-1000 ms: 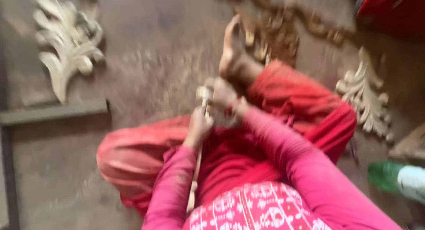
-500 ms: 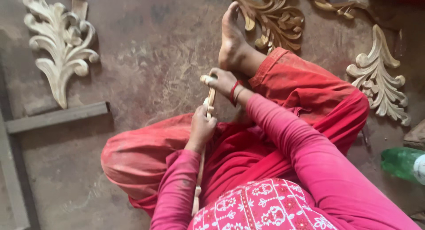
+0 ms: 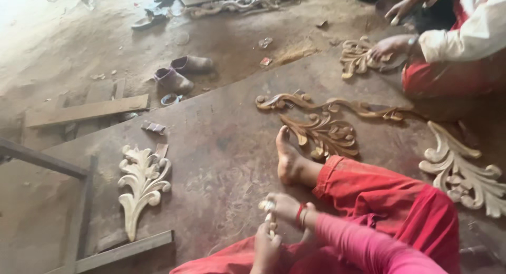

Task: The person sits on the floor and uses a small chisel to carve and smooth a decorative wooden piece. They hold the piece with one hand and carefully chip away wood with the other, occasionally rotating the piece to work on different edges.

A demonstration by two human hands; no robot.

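Note:
I sit on the floor in red trousers with my bare foot (image 3: 288, 159) stretched out. A slim pale carved wooden strip (image 3: 270, 219) stands upright between my hands. My right hand (image 3: 283, 204), a red bangle at its wrist, grips the strip's top end. My left hand (image 3: 265, 251) is closed around it lower down, near the bottom edge of the view. The strip's lower part is hidden behind my left hand and arm.
A pale carved leaf panel (image 3: 141, 180) lies to the left and brown carved scrolls (image 3: 322, 133) beyond my foot. Another pale carving (image 3: 464, 175) lies at right. Another person's hand (image 3: 389, 46) rests on a carving at top right. Shoes (image 3: 179, 74) and planks (image 3: 84, 110) lie farther off.
The view has tilted up, showing more floor and another person at top right. My hands sit lower in the view, still holding the strip.

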